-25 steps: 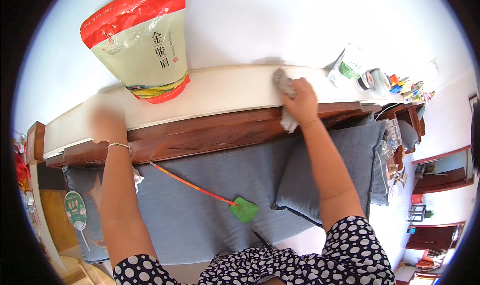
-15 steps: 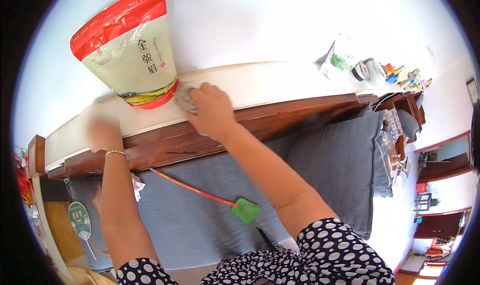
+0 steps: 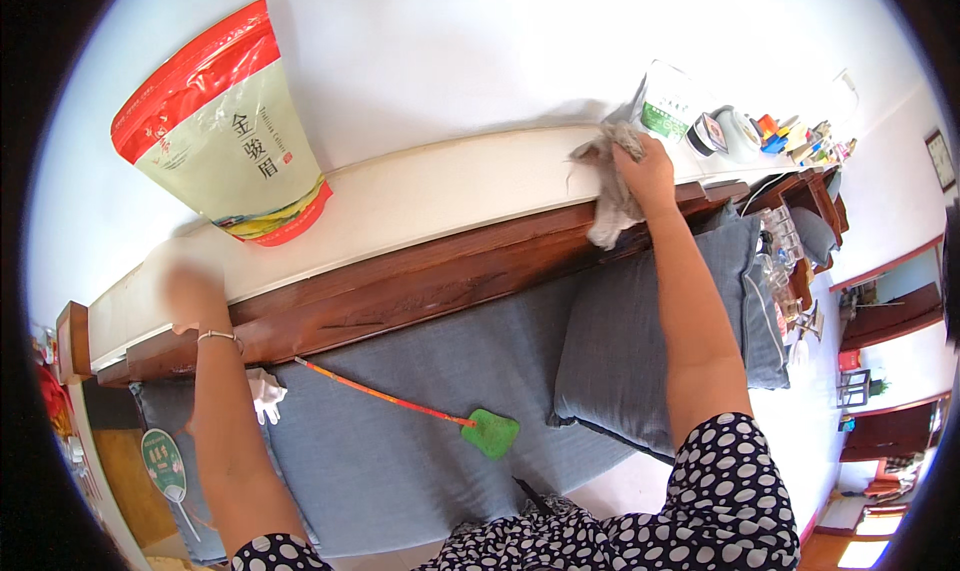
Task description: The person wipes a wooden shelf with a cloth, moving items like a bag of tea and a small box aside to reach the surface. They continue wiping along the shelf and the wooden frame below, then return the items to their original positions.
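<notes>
Right hand: clenched on a grey cloth, pressed against the white ledge that tops the dark wooden sofa back. The cloth lies bunched under the fingers, one end trailing down over the wooden edge. Half a second ago this hand and cloth were near the middle of the ledge, right beside the large pouch; now they sit far toward the right end, close to the small green-and-white packet. The earliest frame showed them at about this same right-hand spot.

Left hand: blurred, resting on the left part of the ledge edge, a thin bracelet at the wrist. Whether its fingers are closed or loose cannot be told. Its place matches both earlier frames.

Large red-and-cream pouch: upright on the ledge against the white wall, left of centre, now well apart from the cloth.

Cups and small coloured items: clustered at the far right end of the ledge.

Blue sofa seat: below the wooden back. On it lies a fly swatter with a red-orange handle and green head, unmoved, and a blue cushion to the right.

Round green fan: at the sofa's left edge.
</notes>
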A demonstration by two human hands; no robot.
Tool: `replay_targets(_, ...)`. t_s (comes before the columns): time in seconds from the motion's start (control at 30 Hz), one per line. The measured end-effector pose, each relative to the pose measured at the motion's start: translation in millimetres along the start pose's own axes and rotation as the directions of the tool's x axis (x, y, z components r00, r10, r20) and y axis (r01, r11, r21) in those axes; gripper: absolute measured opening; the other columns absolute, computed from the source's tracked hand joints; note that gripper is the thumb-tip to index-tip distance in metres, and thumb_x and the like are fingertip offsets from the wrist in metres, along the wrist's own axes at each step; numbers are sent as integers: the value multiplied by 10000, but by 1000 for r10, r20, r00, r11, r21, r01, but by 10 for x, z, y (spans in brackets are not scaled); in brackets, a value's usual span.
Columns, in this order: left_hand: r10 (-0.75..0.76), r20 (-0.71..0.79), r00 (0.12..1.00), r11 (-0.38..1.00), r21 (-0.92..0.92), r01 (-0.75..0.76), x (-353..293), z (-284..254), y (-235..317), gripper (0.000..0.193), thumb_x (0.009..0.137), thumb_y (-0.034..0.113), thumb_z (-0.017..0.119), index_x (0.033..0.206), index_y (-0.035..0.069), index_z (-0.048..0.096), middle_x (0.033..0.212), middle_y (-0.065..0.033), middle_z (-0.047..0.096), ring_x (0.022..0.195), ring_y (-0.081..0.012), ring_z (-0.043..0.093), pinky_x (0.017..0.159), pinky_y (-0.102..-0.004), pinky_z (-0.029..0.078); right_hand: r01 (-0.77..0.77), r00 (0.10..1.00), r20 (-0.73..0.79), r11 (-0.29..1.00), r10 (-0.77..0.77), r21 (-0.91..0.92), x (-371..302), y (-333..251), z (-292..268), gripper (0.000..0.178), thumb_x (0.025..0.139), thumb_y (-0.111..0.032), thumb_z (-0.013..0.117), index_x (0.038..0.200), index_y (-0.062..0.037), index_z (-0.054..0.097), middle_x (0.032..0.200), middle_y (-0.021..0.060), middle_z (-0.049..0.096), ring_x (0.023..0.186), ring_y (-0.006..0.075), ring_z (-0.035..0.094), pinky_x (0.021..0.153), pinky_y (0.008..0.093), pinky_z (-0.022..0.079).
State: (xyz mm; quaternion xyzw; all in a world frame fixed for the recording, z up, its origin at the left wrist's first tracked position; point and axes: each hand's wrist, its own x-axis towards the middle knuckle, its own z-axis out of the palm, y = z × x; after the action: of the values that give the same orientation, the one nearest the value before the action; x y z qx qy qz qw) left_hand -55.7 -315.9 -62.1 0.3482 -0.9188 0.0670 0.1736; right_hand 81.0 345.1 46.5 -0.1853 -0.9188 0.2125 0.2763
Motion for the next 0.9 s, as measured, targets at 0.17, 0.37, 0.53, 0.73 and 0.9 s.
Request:
replay_targets(0.17,-49,26,998,998,-23,50,-125,-89,191,481,863,470,551,1259,198,529,1226,-69,558,1108,-320,532,797,-607,417,24,982,180,904,59,-428,92,23,63,416,787,-357,628,1107,-91,641,1120,163,597,1018,321,597,862,413,495)
replay_targets(0.37,378,-319,869,916,264,-301,376,305,-499,255,873,239,538,1017,40,611,958,-124,620,877,-249,599,718,-406,474,305,908,361,924,-210,-232,-207,-1241,669,305,771,-303,676,1017,-124,658,1054,127,605,1002,282,596,822,434,502)
replay_targets(0.53,-32,-19,999,966,-257,26,-377,-674,298,261,907,286,496,1120,173,596,1173,-85,563,1106,-271,525,815,-599,402,477,809,429,876,-402,-79,-644,-1716,733,334,730,-275,691,1035,-148,641,1024,99,590,1012,268,568,844,422,464)
replay_targets(0.73,-95,31,995,971,-217,99,-288,-749,150,269,939,317,450,1154,231,587,1247,-49,529,1169,-271,482,852,-636,346,370,886,342,922,-315,-110,-403,-1107,554,351,736,-310,679,1015,-102,634,1013,128,587,1018,306,556,857,438,469)
replay_targets(0.9,-122,128,984,966,-213,147,-273,-623,254,303,946,330,427,1200,261,577,1291,-39,512,1190,-254,469,885,-638,324,82,988,151,919,-25,-386,-16,-142,146,384,769,-343,661,1073,-113,610,1047,115,581,1037,288,563,823,419,498)
